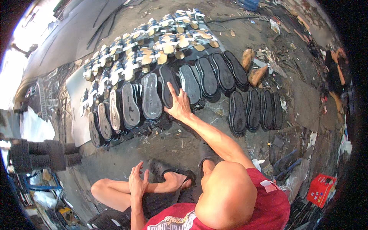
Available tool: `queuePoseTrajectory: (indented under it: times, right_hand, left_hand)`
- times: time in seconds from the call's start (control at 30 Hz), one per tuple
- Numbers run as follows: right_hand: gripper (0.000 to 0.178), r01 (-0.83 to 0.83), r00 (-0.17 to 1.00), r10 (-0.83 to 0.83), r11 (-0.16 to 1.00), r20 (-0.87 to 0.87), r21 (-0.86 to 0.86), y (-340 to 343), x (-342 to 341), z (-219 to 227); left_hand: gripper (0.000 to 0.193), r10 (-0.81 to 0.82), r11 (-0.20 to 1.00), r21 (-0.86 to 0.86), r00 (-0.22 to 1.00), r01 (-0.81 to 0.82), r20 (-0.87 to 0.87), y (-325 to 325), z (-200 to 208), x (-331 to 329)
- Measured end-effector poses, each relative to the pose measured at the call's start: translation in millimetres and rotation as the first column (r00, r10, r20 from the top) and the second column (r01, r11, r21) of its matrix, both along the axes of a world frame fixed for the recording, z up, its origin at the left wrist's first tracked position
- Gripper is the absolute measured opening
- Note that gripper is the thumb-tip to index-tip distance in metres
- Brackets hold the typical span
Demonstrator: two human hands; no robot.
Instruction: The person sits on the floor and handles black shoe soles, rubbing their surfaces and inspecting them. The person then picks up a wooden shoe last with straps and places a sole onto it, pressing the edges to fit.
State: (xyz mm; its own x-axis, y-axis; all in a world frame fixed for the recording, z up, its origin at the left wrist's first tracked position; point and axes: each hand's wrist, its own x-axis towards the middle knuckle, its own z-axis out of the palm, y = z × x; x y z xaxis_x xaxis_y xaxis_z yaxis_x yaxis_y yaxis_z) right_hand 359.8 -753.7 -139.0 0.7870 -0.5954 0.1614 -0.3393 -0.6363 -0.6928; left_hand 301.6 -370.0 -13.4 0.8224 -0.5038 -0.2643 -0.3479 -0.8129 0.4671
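My right hand (179, 106) reaches forward to a black shoe sole (166, 78) in the middle of a curved row. Its thumb is at the sole's near left edge, the index finger lies along the top, and the other fingers bend at the right edge. On the left of that sole is a grey sole (152, 96), and on the right another dark grey sole (190, 84). My left hand (138, 181) hangs over my bent leg, holding nothing, its fingers loosely apart.
Rows of sandals (147, 56) with pale footbeds and white straps lie beyond the soles. A shorter group of black soles (238, 113) is at the right, near brown shoe lasts (257, 75). Black rolls (34, 156) are at the left, a red box (321, 189) at lower right.
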Motion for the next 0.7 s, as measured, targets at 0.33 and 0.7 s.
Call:
queuePoseTrajectory:
  times: [0.33, 0.7]
  right_hand:
    - [0.130, -0.207, 0.898, 0.087, 0.949, 0.432, 0.238, -63.9, -0.9, 6.3]
    - [0.120, 0.071, 0.987, -0.054, 0.992, 0.153, -0.105, -6.1, -237.4, 31.1]
  left_hand:
    - [0.048, 0.051, 0.992, -0.115, 0.998, -0.046, 0.041, 3.9, 4.3, -5.1]
    - [0.046, 0.042, 0.967, -0.253, 0.999, -0.033, 0.030, 8.6, -5.4, -4.9]
